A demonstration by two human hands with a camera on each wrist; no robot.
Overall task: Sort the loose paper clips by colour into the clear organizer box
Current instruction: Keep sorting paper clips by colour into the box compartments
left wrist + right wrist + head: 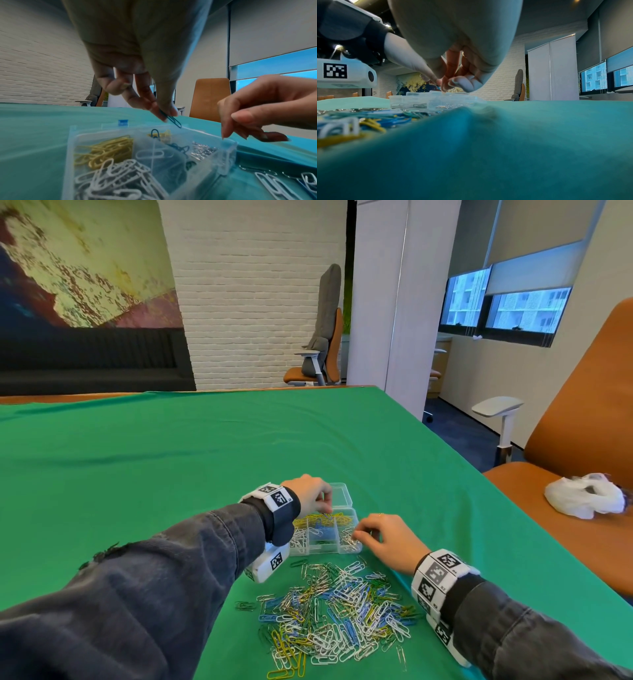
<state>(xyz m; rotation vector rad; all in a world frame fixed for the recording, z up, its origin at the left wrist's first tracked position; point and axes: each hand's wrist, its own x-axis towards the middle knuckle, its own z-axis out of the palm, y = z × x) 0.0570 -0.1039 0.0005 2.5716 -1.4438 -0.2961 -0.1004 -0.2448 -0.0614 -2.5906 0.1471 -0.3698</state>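
Note:
The clear organizer box (325, 551) lies open on the green cloth, with yellow, white, blue and silver clips in separate compartments. My left hand (327, 509) hovers over its middle and pinches a dark blue paper clip (172, 120) between thumb and fingertip, just above the box (228, 155). My right hand (357, 534) hangs over the right, silver compartment with loosely curled fingers; its thumb and index are apart and I see no clip in it (229, 128). The loose mixed pile of clips (342, 611) lies in front of the box.
The table's right edge runs diagonally close to my right arm. Beyond it stands an orange chair (565, 446) with a white plastic bag (585, 498) on its seat. Green cloth (171, 457) stretches far and left of the box.

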